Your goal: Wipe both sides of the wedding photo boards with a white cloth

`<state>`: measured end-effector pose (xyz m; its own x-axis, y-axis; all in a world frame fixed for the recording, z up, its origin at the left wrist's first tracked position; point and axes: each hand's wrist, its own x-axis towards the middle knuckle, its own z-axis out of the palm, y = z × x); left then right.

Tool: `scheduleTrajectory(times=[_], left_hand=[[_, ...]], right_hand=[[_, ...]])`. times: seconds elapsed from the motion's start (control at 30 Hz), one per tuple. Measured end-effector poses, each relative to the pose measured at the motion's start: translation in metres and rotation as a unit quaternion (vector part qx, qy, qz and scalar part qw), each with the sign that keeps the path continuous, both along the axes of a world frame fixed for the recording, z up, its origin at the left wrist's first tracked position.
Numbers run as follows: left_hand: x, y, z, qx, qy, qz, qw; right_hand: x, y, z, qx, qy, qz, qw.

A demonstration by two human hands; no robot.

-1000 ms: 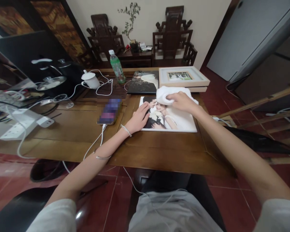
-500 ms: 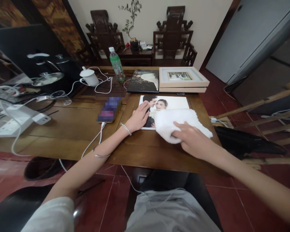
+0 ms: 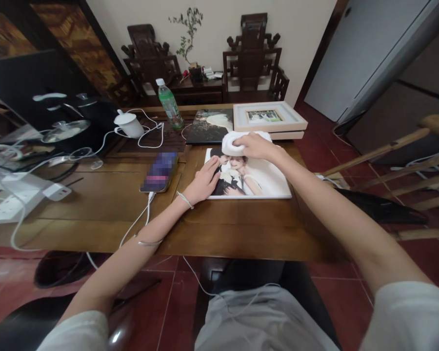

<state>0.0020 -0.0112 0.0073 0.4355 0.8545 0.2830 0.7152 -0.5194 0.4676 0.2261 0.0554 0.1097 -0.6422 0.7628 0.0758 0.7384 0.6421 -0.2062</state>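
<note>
A photo panel (image 3: 258, 183) with a printed picture of two people lies flat on the wooden table (image 3: 237, 226) in front of me. My left hand (image 3: 207, 179) rests on its left side, fingers stretched out flat. In my right hand (image 3: 254, 146) is a folded white towel (image 3: 232, 143), pressed along the panel's far edge. The towel and my right forearm cover part of the panel's upper right. Just behind lie a dark photo panel (image 3: 210, 124) and a stack of light wooden picture frames (image 3: 269, 118).
Left of the panel lies a phone (image 3: 159, 171) on a charging cable. Farther back stand a green-labelled bottle (image 3: 170, 105) and a white lidded cup (image 3: 129, 124). A power strip (image 3: 18, 195) and tangled cables occupy the left end. A wooden chair (image 3: 391, 151) stands at the right.
My right hand has moved the towel away from me, from the panel's near right part to its far edge, uncovering the lower picture. My left hand stays on the left side.
</note>
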Motion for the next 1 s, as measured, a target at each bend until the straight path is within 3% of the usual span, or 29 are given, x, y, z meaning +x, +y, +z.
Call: scheduleTrajectory(times=[0.13,0.4,0.5,0.6,0.8,0.9,1.0], left_hand=[[0.001,-0.001,-0.002,-0.002,-0.005,0.007,1.0],[0.005,-0.002,0.001,-0.017,0.002,0.018,1.0],[0.005,-0.003,0.003,-0.024,0.004,0.02,0.999],[0.005,-0.002,0.002,-0.021,-0.004,0.016,1.0],[0.003,0.001,-0.002,-0.008,-0.018,0.005,1.0],[0.002,0.001,-0.003,0.0,-0.024,0.008,1.0],[0.003,0.001,-0.002,-0.006,-0.019,0.012,1.0]], right_hand=[[0.001,-0.038,0.001,-0.009,-0.016,-0.013,1.0],[0.02,-0.165,-0.019,0.009,-0.072,0.043,0.996],[0.019,-0.183,-0.019,0.009,-0.068,0.062,0.996],[0.013,-0.167,-0.012,-0.016,-0.067,0.038,0.997],[-0.007,-0.085,0.003,-0.008,-0.037,-0.017,0.999],[-0.016,-0.053,-0.001,0.016,-0.031,-0.045,0.998],[-0.021,-0.047,-0.013,0.035,-0.039,-0.052,0.997]])
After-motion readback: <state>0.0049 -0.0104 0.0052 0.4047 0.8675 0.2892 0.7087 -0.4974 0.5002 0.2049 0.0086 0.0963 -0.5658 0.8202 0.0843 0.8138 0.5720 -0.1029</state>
